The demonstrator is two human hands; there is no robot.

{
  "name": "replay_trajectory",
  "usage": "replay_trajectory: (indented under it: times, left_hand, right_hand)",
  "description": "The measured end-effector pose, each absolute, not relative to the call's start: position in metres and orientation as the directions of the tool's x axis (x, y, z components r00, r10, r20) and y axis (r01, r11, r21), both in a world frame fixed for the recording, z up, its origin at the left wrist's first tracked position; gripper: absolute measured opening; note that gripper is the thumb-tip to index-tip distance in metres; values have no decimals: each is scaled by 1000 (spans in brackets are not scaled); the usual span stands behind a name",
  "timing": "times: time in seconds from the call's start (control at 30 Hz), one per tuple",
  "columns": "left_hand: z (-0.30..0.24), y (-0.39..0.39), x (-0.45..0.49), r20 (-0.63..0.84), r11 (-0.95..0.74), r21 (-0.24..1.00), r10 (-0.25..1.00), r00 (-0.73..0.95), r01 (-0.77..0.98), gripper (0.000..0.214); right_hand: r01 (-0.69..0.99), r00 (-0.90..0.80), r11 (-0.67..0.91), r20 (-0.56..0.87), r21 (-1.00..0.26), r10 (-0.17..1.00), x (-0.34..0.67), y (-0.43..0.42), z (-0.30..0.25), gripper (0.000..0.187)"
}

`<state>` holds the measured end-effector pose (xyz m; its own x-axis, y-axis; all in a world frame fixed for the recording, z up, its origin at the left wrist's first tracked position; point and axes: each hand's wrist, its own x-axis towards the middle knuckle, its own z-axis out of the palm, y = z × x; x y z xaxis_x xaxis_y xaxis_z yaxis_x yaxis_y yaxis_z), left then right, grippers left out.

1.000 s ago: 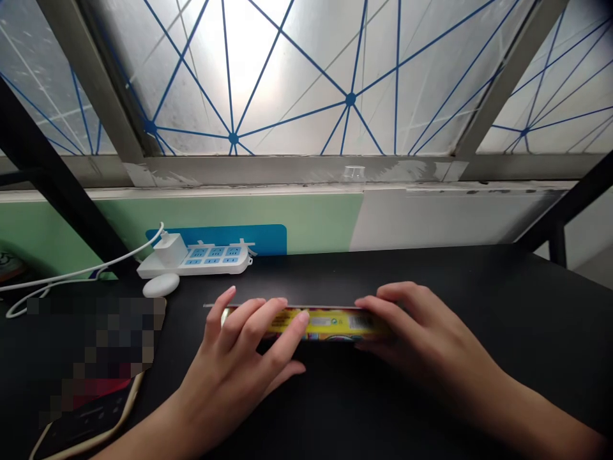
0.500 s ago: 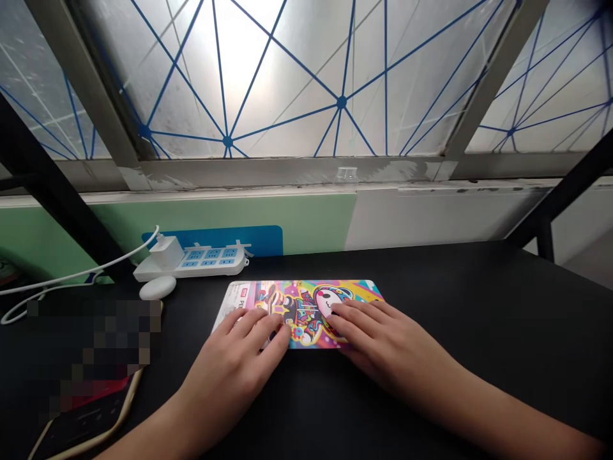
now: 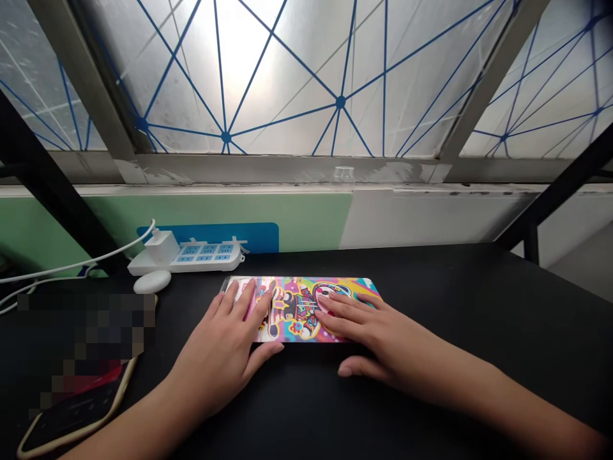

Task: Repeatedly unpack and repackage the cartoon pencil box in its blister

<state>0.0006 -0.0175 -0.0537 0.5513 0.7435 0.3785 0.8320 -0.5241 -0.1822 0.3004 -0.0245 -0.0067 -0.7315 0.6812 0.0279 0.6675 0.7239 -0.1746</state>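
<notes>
A flat rectangular item with rounded corners and a bright cartoon print [image 3: 294, 313] lies on the black tabletop [image 3: 306, 409]. I cannot tell whether it is a case, a box or a booklet. My left hand [image 3: 227, 338] rests over its left part, fingers stretched out and spread, with the thumb along the near edge. Across the right part lie the extended fingers of my right hand [image 3: 383, 329]. Its thumb points left, off the near edge and apart from the fingers. Neither hand grips anything.
At the back left stands a white power strip [image 3: 205, 259] with a white plug adapter [image 3: 161, 246] and cable. A white oval object [image 3: 152, 282] sits before it. A phone [image 3: 76, 402], partly blurred out, lies at left. Black frame bars [image 3: 541, 204] rise at both sides.
Both thumbs have moved out toward me, off the item's near edge. My left fingers now reach farther over it and lie more spread. The item has hardly moved.
</notes>
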Motion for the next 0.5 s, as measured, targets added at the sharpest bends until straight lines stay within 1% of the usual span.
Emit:
replay_trajectory:
  times: [0.07, 0.17, 0.23, 0.27, 0.33, 0.4, 0.43, 0.5]
  left_hand:
    - [-53, -19, 3, 378, -536, -177, 737, 560, 825, 67]
    - [-53, -23, 7, 379, -558, -166, 725, 575, 813, 64]
    - [-54, -25, 9, 379, -562, -162, 723, 577, 811, 62]
    - [-54, -26, 9, 380, -560, -163, 724, 576, 812, 62]
    - [-55, -26, 8, 382, -552, -172, 726, 572, 816, 65]
    - [-55, -25, 7, 381, -546, -192, 725, 574, 816, 68]
    - [-55, -24, 6, 379, -546, -204, 721, 579, 813, 69]
    - [-55, -23, 5, 375, -549, -227, 713, 593, 804, 69]
  right_hand:
    - [674, -722, 703, -2, -228, 692, 310, -23, 2, 62]
    - [687, -708, 676, -38, -267, 705, 325, -21, 14, 48]
    - [703, -690, 663, -22, -259, 723, 330, -22, 17, 40]
    - [718, -674, 655, 2, -235, 739, 330, -22, 17, 40]
    - [752, -637, 641, 80, -153, 767, 324, -25, 13, 47]
    - [763, -626, 642, 161, -75, 763, 312, -27, 3, 61]
    - [755, -637, 654, 180, -51, 749, 305, -28, -2, 68]
    - [718, -680, 695, 171, -41, 713, 293, -29, -12, 79]
